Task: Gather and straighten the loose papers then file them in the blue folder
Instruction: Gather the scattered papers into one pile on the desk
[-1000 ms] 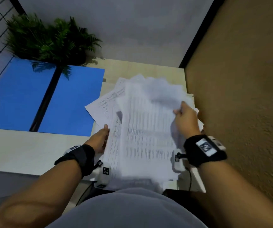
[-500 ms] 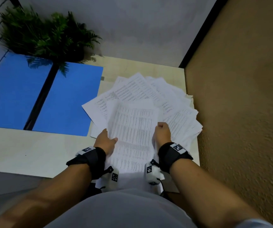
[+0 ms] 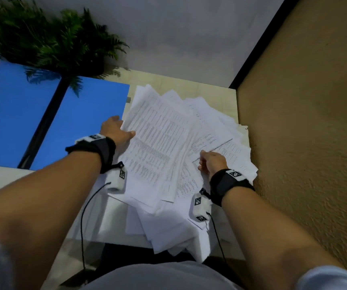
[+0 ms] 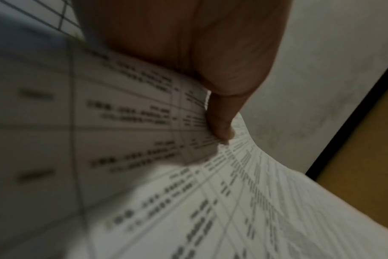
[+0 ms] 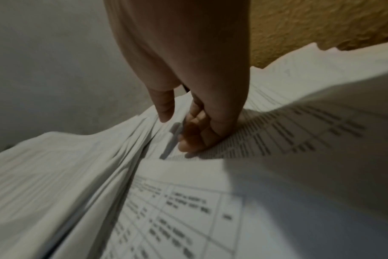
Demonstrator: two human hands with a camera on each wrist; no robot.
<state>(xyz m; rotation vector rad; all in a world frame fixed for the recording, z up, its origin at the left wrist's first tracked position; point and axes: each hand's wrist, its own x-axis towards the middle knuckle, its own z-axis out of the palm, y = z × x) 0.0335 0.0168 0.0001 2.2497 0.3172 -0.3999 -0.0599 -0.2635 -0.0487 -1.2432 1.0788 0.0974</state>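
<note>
A thick fan of white printed papers [image 3: 158,143] lies skewed on the pale table [image 3: 216,95], its near end hanging over the front edge. My left hand [image 3: 124,132] grips the pile's left edge, thumb [image 4: 219,129] pressed on the top sheet and fingers hidden beneath. On the right, my right hand [image 3: 203,162] is curled and pinches sheets, with its fingers [image 5: 195,138] bent onto one sheet and the thumb over the stack edge. The open blue folder [image 3: 84,126] lies flat just left of the papers.
A green fern [image 3: 49,40] stands behind the folder, overhanging its black spine [image 3: 42,126]. A rough brown wall [image 3: 304,143] runs close along the table's right side. Camera cables hang from both wrists over the front edge.
My left hand has moved forward and left to the pile's edge beside the folder. My right hand has shifted right onto other sheets. The papers have slid and fanned differently.
</note>
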